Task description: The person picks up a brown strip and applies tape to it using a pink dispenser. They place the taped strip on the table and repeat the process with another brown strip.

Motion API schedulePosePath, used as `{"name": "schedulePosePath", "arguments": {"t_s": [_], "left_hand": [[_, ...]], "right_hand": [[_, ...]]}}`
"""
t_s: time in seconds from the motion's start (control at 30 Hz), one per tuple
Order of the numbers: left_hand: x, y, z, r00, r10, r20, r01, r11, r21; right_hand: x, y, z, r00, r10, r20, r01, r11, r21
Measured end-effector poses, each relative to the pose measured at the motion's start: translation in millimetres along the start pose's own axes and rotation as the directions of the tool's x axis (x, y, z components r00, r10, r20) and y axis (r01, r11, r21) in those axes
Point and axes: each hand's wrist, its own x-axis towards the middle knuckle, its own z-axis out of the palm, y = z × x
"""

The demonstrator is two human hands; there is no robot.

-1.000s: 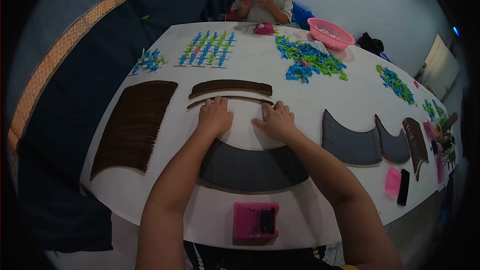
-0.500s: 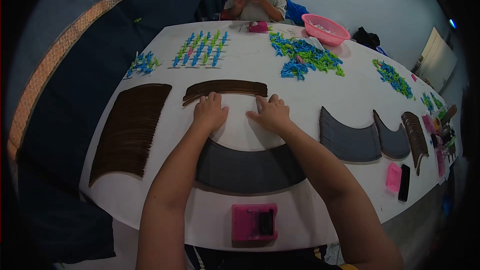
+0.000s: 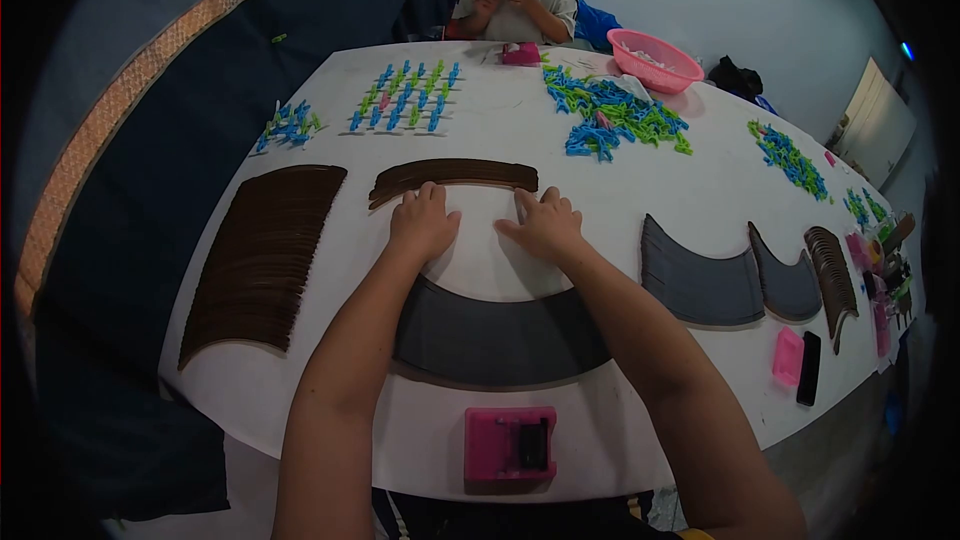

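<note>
A stack of curved, dark brown strips [image 3: 455, 172] lies across the table in front of me, bowed away from me. My left hand [image 3: 424, 224] touches its near edge on the left with the fingertips, thumb held apart. At the right end, my right hand [image 3: 545, 224] does the same, its fingers spread and the thumb pointing inward. Neither hand is wrapped around anything. Between my forearms lies a wide dark grey curved sheet or stack [image 3: 500, 335], partly covered by the arms. Nearer to me is a pink block with a black part [image 3: 510, 443].
A large fanned brown stack [image 3: 265, 260] lies left. Dark grey curved stacks [image 3: 700, 275] and a pink box [image 3: 787, 356] lie right. Blue and green clips stand in rows [image 3: 405, 100] and lie in a heap [image 3: 620, 115]. Across the table, a person [image 3: 515, 5] holds something small near a pink basin [image 3: 655, 65].
The whole view has shifted very slightly. My hands stay at the near edge of the brown stack, and its lowest strip looks a little closer to the others.
</note>
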Motion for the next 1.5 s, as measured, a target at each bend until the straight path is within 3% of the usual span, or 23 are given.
{"name": "schedulePosePath", "arguments": {"t_s": [0.23, 0.37, 0.43, 0.57, 1.07, 1.23, 1.5], "left_hand": [[-2, 0, 1, 0.999, 0.011, -0.032, -0.011, 1.0, -0.015], [-10, 1, -5, 0.998, -0.061, -0.035, 0.062, 0.998, 0.034], [-16, 1, -10, 0.985, -0.174, -0.018, 0.174, 0.984, 0.046], [-20, -6, -11, 0.979, -0.204, -0.015, 0.204, 0.979, 0.022], [-14, -10, -7, 0.988, -0.156, -0.018, 0.157, 0.987, 0.039], [-13, -9, -12, 0.982, -0.179, 0.058, 0.178, 0.984, 0.014], [-14, -23, -6, 0.991, -0.131, 0.013, 0.131, 0.989, -0.063]], "right_hand": [[1, 2, -1, 0.999, 0.017, 0.042, -0.017, 1.0, 0.009], [-1, 1, 0, 1.0, -0.002, -0.006, 0.002, 1.0, 0.008], [-1, 2, 2, 1.0, -0.012, -0.003, 0.012, 1.0, 0.001], [0, 1, -2, 0.999, 0.01, 0.051, -0.008, 0.999, -0.035], [1, 2, 2, 1.0, 0.002, 0.016, -0.002, 1.0, -0.03], [1, 1, 1, 0.999, 0.014, 0.041, -0.012, 0.999, -0.044], [5, 10, 5, 1.0, 0.022, 0.018, -0.022, 1.0, 0.005]]}}
